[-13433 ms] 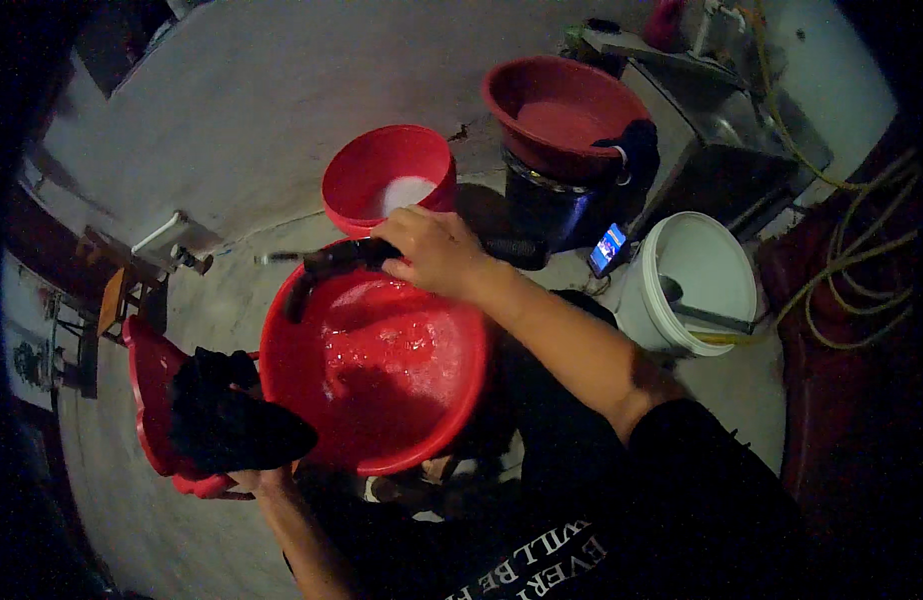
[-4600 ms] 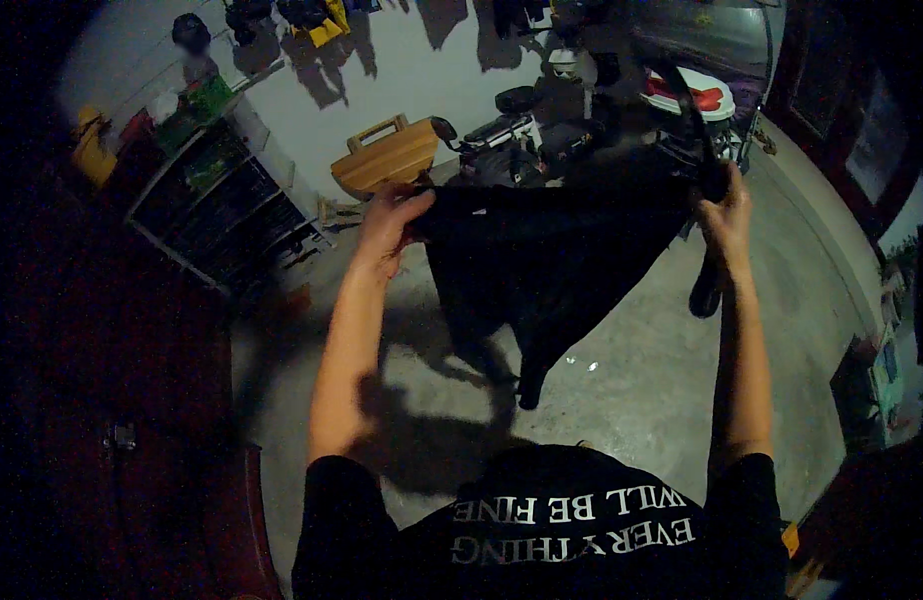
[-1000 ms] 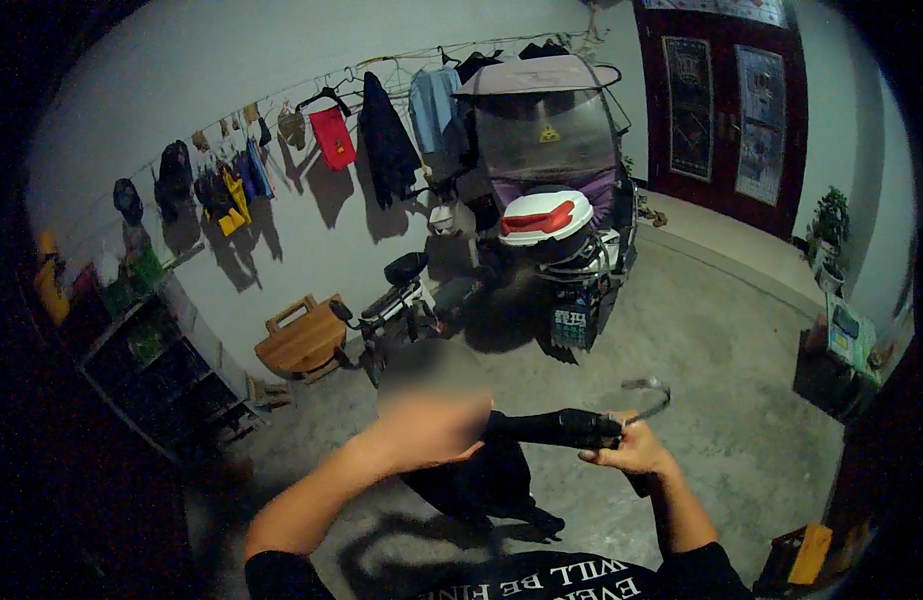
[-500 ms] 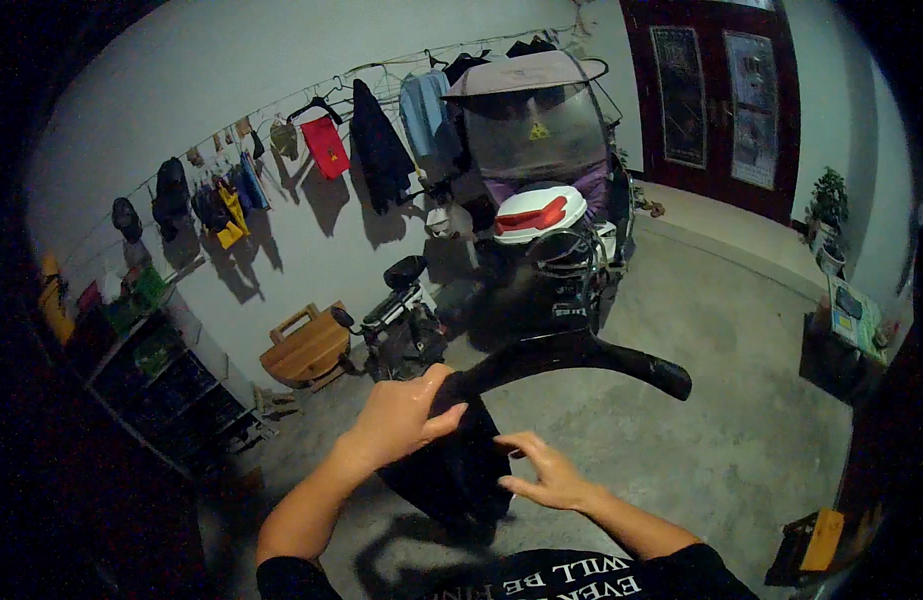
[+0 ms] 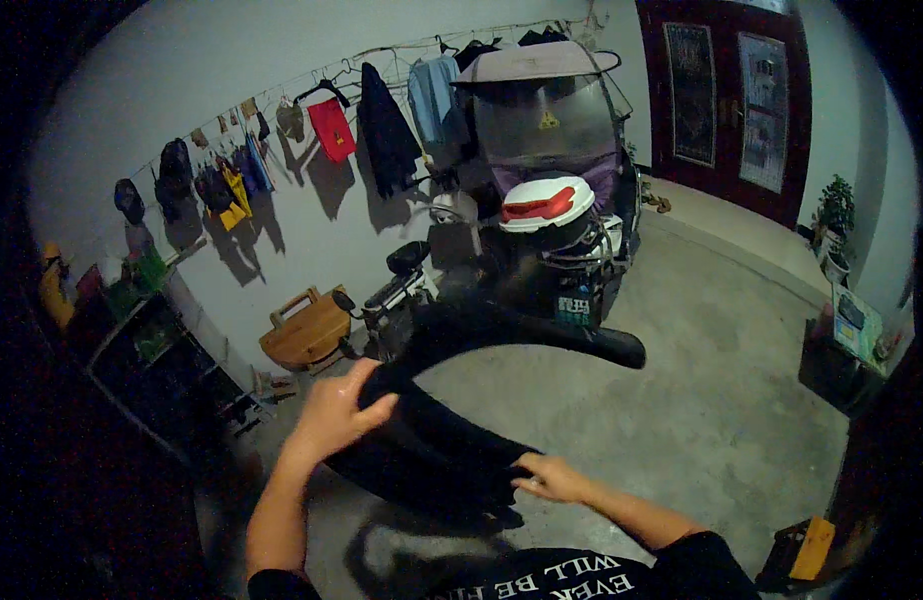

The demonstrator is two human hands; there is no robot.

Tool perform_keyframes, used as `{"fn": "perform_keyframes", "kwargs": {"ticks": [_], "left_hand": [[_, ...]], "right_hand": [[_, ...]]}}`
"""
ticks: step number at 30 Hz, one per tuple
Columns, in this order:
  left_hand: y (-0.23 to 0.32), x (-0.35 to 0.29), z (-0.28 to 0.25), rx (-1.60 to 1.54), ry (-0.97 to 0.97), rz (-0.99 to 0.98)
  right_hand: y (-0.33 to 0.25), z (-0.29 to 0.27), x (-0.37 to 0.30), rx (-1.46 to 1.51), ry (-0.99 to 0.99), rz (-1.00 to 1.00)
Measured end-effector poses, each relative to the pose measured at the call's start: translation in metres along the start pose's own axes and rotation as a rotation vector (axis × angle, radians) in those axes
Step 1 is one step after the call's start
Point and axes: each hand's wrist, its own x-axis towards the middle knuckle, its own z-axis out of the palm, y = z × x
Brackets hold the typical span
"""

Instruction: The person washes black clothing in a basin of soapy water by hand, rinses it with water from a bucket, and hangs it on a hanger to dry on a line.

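Black T-shirt (image 5: 592, 578) at bottom centre, pale lettering across chest, short sleeves. Forearms bare. Left hand (image 5: 334, 410), right hand (image 5: 550, 477) ungloved.

Garment (image 5: 422, 450) between both hands; scooter (image 5: 542, 240) behind.

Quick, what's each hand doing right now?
Left hand: closed on the black hanger and dark garment.
Right hand: fingers on the garment's lower edge; a firm grip cannot be told.

A home garage: covered scooter (image 5: 542, 180), wall-hung clothes (image 5: 332, 130) (concrete floor (image 5: 702, 400))
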Motion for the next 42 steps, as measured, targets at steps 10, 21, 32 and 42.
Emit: {"fn": "perform_keyframes", "kwargs": {"ticks": [10,21,32,42], "left_hand": [[-0.106,-0.032,-0.005,-0.101,-0.059,-0.166],[-0.149,-0.043,-0.014,-0.214,-0.064,-0.246],[-0.24,-0.051,-0.024,0.289,-0.011,-0.032],[-0.353,-0.061,-0.07,-0.192,0.091,-0.188]], "right_hand": [[-0.047,-0.159,0.005,-0.475,-0.037,-0.184],[-0.101,-0.186,0.078,-0.64,-0.198,-0.28],[-0.165,-0.116,0.236,-0.896,-0.407,-0.208],[-0.215,-0.033,0.342,-0.224,-0.047,-0.207]]}}
